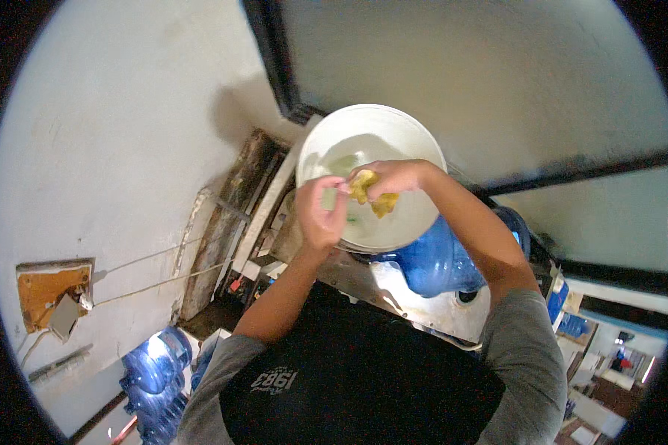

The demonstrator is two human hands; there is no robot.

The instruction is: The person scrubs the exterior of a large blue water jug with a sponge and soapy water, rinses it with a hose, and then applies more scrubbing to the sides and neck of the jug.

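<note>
A round white bucket point(367, 125) stands before me, with what looks like water in it. Over its opening my right hand point(392, 177) grips a crumpled yellow sponge or cloth point(364, 186), part of which hangs below the fingers. My left hand point(323, 211) is at the left side of the bucket's opening, its thumb and fingertips brought together at the yellow thing's left edge. Whether they pinch it is blurred. A small green spot shows low inside the bucket.
A large blue water bottle point(440, 258) lies beside the bucket on a white and metal surface point(423, 308). More blue bottles point(156, 372) are at lower left. A wall point(122, 139) rises on the left, and a dark-framed panel point(467, 83) stands behind the bucket.
</note>
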